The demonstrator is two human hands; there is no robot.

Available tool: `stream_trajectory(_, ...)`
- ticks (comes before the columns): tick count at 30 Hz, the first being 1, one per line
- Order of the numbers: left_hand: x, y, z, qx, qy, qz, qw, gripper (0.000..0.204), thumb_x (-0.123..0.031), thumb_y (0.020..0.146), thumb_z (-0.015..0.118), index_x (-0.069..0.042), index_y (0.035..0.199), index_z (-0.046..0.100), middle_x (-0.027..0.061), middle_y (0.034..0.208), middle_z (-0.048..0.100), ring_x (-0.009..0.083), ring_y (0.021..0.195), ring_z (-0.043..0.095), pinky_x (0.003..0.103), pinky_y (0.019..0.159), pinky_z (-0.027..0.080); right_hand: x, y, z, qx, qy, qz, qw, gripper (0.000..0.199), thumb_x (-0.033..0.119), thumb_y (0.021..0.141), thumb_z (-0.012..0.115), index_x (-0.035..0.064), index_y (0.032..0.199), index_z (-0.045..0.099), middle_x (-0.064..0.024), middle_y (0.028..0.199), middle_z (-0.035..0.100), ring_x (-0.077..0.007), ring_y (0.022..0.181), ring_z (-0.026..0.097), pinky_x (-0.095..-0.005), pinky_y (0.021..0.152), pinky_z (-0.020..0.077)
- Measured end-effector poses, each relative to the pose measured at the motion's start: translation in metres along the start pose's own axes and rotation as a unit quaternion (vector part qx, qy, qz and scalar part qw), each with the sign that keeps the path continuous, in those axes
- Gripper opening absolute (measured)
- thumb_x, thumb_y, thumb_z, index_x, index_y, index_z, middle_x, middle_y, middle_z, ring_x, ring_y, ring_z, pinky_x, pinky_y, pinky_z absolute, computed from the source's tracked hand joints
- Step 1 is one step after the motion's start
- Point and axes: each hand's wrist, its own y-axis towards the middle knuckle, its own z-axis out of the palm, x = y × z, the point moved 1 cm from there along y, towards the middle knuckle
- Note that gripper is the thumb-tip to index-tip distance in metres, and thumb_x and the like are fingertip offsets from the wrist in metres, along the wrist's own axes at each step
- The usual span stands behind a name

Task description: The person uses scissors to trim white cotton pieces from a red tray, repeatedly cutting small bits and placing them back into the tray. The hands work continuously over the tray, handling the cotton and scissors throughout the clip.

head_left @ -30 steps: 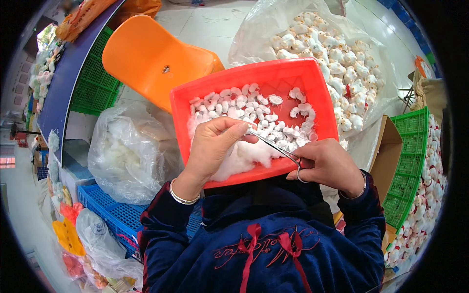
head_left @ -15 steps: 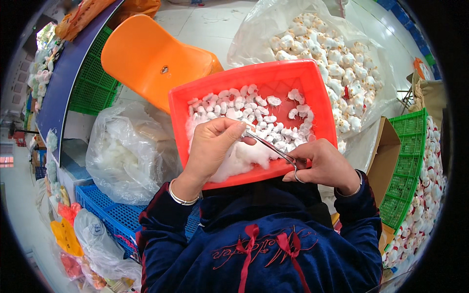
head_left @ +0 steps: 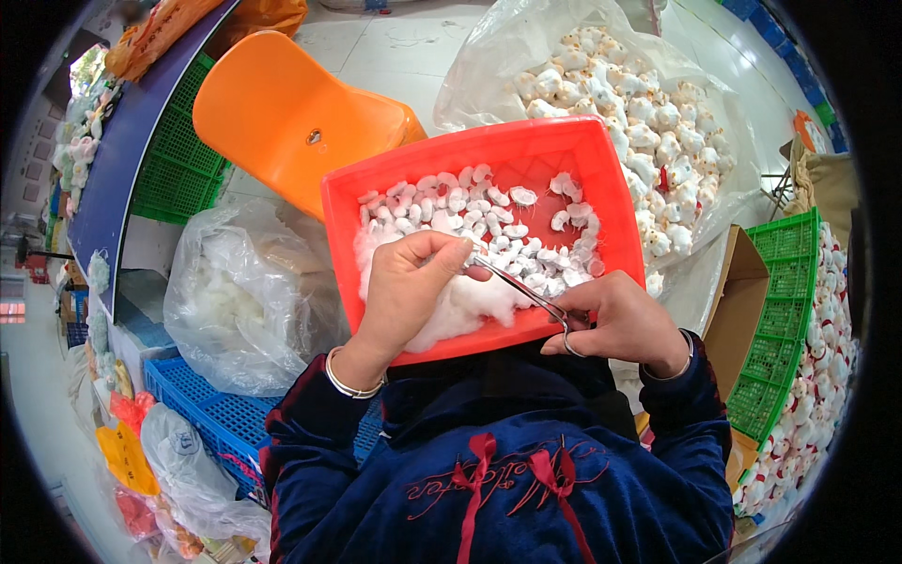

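A red plastic tray (head_left: 564, 150) rests on my lap, holding several small white stuffed pieces (head_left: 489, 221) and a clump of white stuffing (head_left: 460, 305). My left hand (head_left: 409, 287) hovers over the tray's near left part with its fingertips pinched together; what it pinches is too small to make out. My right hand (head_left: 625, 324) grips the loop handles of thin metal forceps (head_left: 526, 291) at the tray's near right edge. The forceps' tips reach up-left to the left fingertips.
An orange plastic chair (head_left: 291, 122) stands beyond the tray on the left. A clear bag of white stuffing (head_left: 240, 301) sits on a blue crate (head_left: 216, 423). A big clear bag of small white toys (head_left: 648, 103) lies at back right. Green crates (head_left: 785, 320) stand right, with a cardboard box (head_left: 728, 310).
Both hands stayed over the tray's near edge. The forceps' tips have drawn a little closer to the left fingertips. The tray has not visibly moved.
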Motion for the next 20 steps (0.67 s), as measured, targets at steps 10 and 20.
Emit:
stream_trajectory(10,-0.004,0.000,0.003,-0.019,-0.041,-0.009,0.999,0.017,-0.014,0.103,0.066,0.001,0.100,0.072,0.0084,0.086,0.075,0.0122,0.075,0.068,0.024,0.072,0.051,-0.008,-0.003,-0.003,-0.008,0.012,-0.017,1.000,0.035,0.029,0.081,0.088,0.0000,0.087,0.070,-0.0081,0.061,0.053,-0.0170,0.055,0.050,-0.0342,0.055,0.0431)
stream_trajectory(20,0.003,0.002,-0.005,0.006,0.045,0.033,0.998,0.015,-0.012,0.103,0.066,0.002,0.101,0.071,0.0106,0.088,0.074,0.0146,0.084,0.070,0.028,0.082,0.054,-0.009,0.000,0.000,0.011,0.001,-0.008,1.000,0.041,0.032,0.081,0.088,-0.0004,0.080,0.064,-0.0080,0.060,0.052,-0.0178,0.054,0.048,-0.0347,0.054,0.0416)
